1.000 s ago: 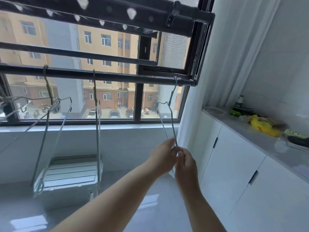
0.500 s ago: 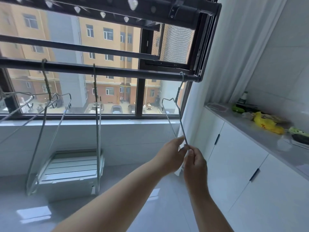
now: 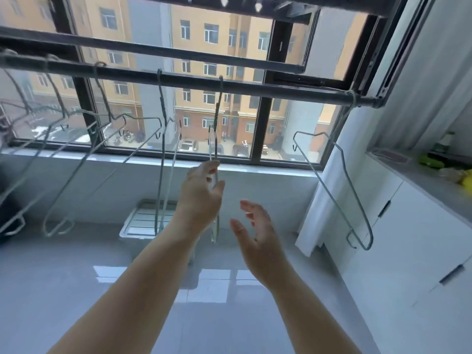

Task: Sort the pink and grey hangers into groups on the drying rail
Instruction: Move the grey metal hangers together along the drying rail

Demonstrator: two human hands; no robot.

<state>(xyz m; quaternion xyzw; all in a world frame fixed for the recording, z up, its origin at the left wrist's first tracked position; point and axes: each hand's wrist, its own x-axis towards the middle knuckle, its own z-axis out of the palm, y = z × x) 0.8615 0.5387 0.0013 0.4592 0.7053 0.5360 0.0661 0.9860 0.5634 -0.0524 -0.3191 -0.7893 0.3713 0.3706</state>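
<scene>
A dark drying rail runs across the window. Several thin wire hangers hang from it, all looking grey in this light. My left hand is raised and grips the lower wires of a hanger seen edge-on near the rail's middle. My right hand hovers just to its right, fingers spread, holding nothing. One hanger hangs alone at the rail's right end, apart from both hands. Another hanger hangs just left of my left hand, and a cluster of hangers fills the left part of the rail.
White cabinets with a grey counter holding green and yellow items stand at the right. A white curtain hangs by the rail's right end. A low white rack sits on the floor under the window.
Both hands have let go of the right-end hanger. My left hand has moved left and taken hold of a middle hanger; my right hand has opened. The view has swung left.
</scene>
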